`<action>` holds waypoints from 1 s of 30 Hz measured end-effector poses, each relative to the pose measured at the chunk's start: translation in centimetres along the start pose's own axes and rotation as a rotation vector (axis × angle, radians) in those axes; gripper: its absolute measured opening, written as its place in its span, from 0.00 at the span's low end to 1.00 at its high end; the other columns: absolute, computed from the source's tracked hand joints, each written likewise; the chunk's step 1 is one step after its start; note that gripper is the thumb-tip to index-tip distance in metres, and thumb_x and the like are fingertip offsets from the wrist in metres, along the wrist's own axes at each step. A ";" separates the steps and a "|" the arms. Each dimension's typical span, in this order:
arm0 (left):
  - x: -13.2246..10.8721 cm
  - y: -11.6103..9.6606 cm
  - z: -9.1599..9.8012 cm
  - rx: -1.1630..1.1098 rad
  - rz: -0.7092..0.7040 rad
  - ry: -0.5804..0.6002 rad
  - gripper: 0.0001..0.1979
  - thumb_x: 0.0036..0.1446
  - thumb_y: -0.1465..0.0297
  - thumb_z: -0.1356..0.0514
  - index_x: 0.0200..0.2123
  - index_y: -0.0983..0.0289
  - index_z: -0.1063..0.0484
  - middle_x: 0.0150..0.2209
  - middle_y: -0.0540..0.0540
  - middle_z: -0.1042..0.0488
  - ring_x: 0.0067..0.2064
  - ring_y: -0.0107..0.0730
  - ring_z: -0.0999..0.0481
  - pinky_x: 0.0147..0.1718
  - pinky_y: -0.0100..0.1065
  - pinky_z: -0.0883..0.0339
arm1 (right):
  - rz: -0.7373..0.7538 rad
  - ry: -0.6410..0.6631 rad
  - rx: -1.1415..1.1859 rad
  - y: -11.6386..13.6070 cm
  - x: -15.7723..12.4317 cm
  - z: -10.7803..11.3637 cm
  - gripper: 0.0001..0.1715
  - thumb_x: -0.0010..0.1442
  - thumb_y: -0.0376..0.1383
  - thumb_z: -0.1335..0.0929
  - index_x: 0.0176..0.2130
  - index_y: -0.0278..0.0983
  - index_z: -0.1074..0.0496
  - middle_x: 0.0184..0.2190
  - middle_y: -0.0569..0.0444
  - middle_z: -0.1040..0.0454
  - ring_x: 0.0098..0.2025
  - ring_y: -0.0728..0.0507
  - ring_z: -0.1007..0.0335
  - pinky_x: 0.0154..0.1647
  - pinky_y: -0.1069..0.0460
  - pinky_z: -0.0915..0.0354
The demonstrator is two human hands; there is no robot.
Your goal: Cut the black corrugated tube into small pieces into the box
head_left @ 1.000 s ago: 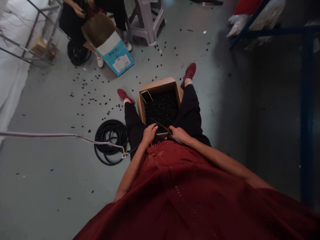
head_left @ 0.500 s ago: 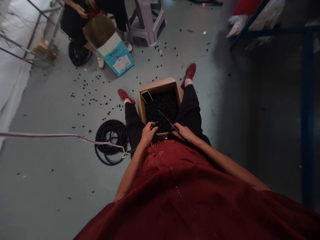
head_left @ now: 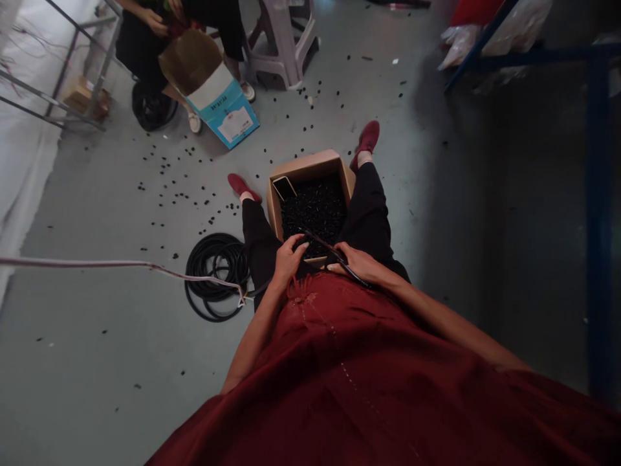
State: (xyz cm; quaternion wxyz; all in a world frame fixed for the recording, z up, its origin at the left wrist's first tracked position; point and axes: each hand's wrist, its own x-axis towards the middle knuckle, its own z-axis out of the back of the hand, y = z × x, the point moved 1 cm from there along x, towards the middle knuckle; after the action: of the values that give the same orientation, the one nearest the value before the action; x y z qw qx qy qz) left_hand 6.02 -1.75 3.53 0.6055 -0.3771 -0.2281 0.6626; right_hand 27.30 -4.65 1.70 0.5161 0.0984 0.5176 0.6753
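My left hand (head_left: 290, 257) is closed on the end of a black hose, mostly hidden in the fingers, at the near edge of an open cardboard box (head_left: 273, 210). Closed in my right hand (head_left: 356, 260) is a long, thin, dark bladed tool (head_left: 327, 246). Its narrow tip reaches up and left to the left fingertips, and its other end lies along my wrist. Whether it is a knife or scissors I cannot tell. Many short black pieces (head_left: 315, 207) fill the box bottom, with a pale-rimmed rectangular object (head_left: 284, 188) in its far left corner.
A coil of black hose (head_left: 213, 278) lies left of my leg, near a pale cord (head_left: 97, 261) stretched across. Black bits dot the floor. Ahead are another person's hand (head_left: 156, 24), a blue-and-white box (head_left: 226, 107) and a plastic stool (head_left: 284, 45). A blue frame (head_left: 596, 226) stands right.
The tool in my right hand has swung lower, and its tip now meets the left fingers instead of pointing over the box. My left hand has hardly moved.
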 end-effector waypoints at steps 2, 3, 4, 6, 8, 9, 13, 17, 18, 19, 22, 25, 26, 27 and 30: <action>0.1 0.1 0.0 0.024 0.006 -0.014 0.13 0.57 0.69 0.42 0.46 0.63 0.27 0.48 0.55 0.24 0.51 0.33 0.27 0.54 0.34 0.36 | -0.002 0.002 -0.013 0.0 0.0 -0.1 0.29 0.57 0.53 0.35 0.51 0.38 0.37 0.45 0.45 0.27 0.42 0.39 0.30 0.39 0.51 0.39; 0.2 0.2 0.0 0.041 -0.002 -0.014 0.14 0.58 0.69 0.42 0.47 0.64 0.27 0.49 0.56 0.25 0.52 0.33 0.27 0.55 0.35 0.37 | 0.001 0.003 -0.018 0.0 0.0 -0.1 0.29 0.57 0.53 0.35 0.51 0.38 0.37 0.45 0.45 0.27 0.42 0.39 0.30 0.39 0.51 0.39; 0.2 0.3 0.0 0.058 -0.015 -0.009 0.14 0.59 0.68 0.43 0.47 0.64 0.27 0.50 0.57 0.25 0.52 0.33 0.28 0.55 0.35 0.37 | 0.006 0.005 -0.023 -0.1 0.0 -0.2 0.29 0.57 0.53 0.35 0.51 0.38 0.37 0.45 0.44 0.27 0.42 0.39 0.30 0.39 0.50 0.39; 0.3 0.5 0.0 0.095 -0.034 0.005 0.16 0.61 0.68 0.46 0.49 0.65 0.28 0.51 0.58 0.26 0.53 0.34 0.28 0.55 0.35 0.38 | 0.015 0.006 -0.028 -0.1 0.1 -0.3 0.29 0.58 0.53 0.35 0.51 0.37 0.38 0.46 0.44 0.28 0.43 0.38 0.30 0.40 0.50 0.39; 0.5 0.9 0.0 0.146 -0.025 0.017 0.17 0.63 0.68 0.49 0.51 0.66 0.29 0.52 0.60 0.27 0.54 0.35 0.29 0.56 0.36 0.38 | 0.013 0.002 -0.032 -0.3 0.2 -0.4 0.30 0.58 0.54 0.35 0.51 0.38 0.38 0.46 0.44 0.28 0.44 0.38 0.30 0.41 0.50 0.39; 0.6 1.1 0.0 0.173 -0.013 0.027 0.18 0.63 0.68 0.50 0.51 0.67 0.29 0.52 0.61 0.27 0.54 0.36 0.29 0.55 0.37 0.38 | 0.010 -0.002 -0.034 -0.4 0.3 -0.5 0.30 0.57 0.54 0.35 0.51 0.38 0.38 0.47 0.44 0.28 0.44 0.38 0.30 0.41 0.50 0.39; 0.9 1.5 0.1 0.252 -0.009 0.105 0.15 0.62 0.69 0.49 0.45 0.67 0.27 0.46 0.61 0.24 0.49 0.36 0.26 0.52 0.37 0.36 | -0.007 -0.012 -0.044 -0.6 0.5 -0.7 0.30 0.57 0.53 0.34 0.51 0.38 0.37 0.46 0.44 0.27 0.44 0.38 0.29 0.40 0.51 0.39; 0.5 1.4 -0.1 0.197 0.012 0.196 0.12 0.62 0.67 0.49 0.39 0.64 0.27 0.36 0.55 0.23 0.38 0.30 0.25 0.41 0.31 0.33 | 0.012 -0.022 -0.039 -0.5 0.5 -0.7 0.29 0.57 0.53 0.34 0.50 0.38 0.37 0.45 0.44 0.27 0.43 0.39 0.29 0.40 0.51 0.39; 0.3 1.3 -0.1 0.160 0.036 0.225 0.12 0.62 0.67 0.49 0.39 0.63 0.27 0.33 0.53 0.23 0.35 0.29 0.25 0.38 0.29 0.33 | 0.017 -0.025 -0.038 -0.4 0.5 -0.6 0.29 0.57 0.53 0.34 0.50 0.38 0.37 0.45 0.44 0.27 0.43 0.39 0.29 0.40 0.51 0.39; 0.2 1.2 -0.2 0.129 0.061 0.245 0.12 0.62 0.66 0.49 0.40 0.63 0.28 0.31 0.51 0.23 0.32 0.27 0.25 0.35 0.28 0.33 | 0.020 -0.028 -0.039 -0.4 0.5 -0.6 0.29 0.57 0.53 0.34 0.51 0.38 0.37 0.46 0.44 0.27 0.44 0.39 0.29 0.40 0.51 0.39; -0.1 0.8 -0.2 0.138 0.074 0.199 0.11 0.60 0.65 0.46 0.42 0.62 0.27 0.31 0.50 0.23 0.30 0.27 0.26 0.33 0.27 0.35 | 0.007 -0.034 -0.052 -0.4 0.6 -0.6 0.30 0.57 0.53 0.35 0.51 0.38 0.37 0.47 0.44 0.27 0.45 0.38 0.30 0.41 0.50 0.39; -0.2 0.7 0.0 0.228 0.013 0.071 0.09 0.58 0.67 0.43 0.41 0.61 0.26 0.36 0.52 0.22 0.35 0.30 0.24 0.37 0.28 0.35 | 0.005 -0.032 -0.049 -0.7 0.6 -0.7 0.30 0.57 0.54 0.35 0.51 0.38 0.37 0.47 0.44 0.27 0.45 0.38 0.30 0.41 0.50 0.39; -0.2 0.7 0.0 0.244 -0.002 0.043 0.09 0.58 0.67 0.42 0.40 0.61 0.26 0.37 0.52 0.22 0.37 0.31 0.24 0.38 0.28 0.35 | 0.007 -0.029 -0.045 -0.7 0.5 -0.7 0.30 0.57 0.54 0.35 0.51 0.38 0.37 0.47 0.44 0.27 0.45 0.38 0.29 0.41 0.50 0.39; -0.2 0.7 0.0 0.249 -0.011 0.024 0.09 0.58 0.67 0.42 0.41 0.61 0.26 0.37 0.52 0.21 0.38 0.31 0.24 0.38 0.29 0.35 | 0.008 -0.026 -0.043 -0.8 0.5 -0.7 0.30 0.57 0.54 0.35 0.51 0.38 0.37 0.47 0.44 0.27 0.45 0.38 0.29 0.41 0.50 0.39; -0.3 0.8 -0.3 0.239 -0.031 -0.011 0.10 0.59 0.66 0.42 0.42 0.61 0.26 0.38 0.52 0.21 0.39 0.31 0.24 0.39 0.29 0.35 | 0.006 -0.015 -0.046 -0.8 0.5 -0.7 0.30 0.57 0.54 0.35 0.51 0.37 0.37 0.46 0.43 0.27 0.44 0.38 0.29 0.41 0.50 0.39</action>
State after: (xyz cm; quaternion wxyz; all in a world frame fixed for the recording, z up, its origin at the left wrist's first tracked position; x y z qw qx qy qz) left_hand 5.71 -2.26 2.81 0.6551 -0.2950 -0.1566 0.6777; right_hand 27.06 -4.76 0.59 0.5202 0.0930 0.4978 0.6877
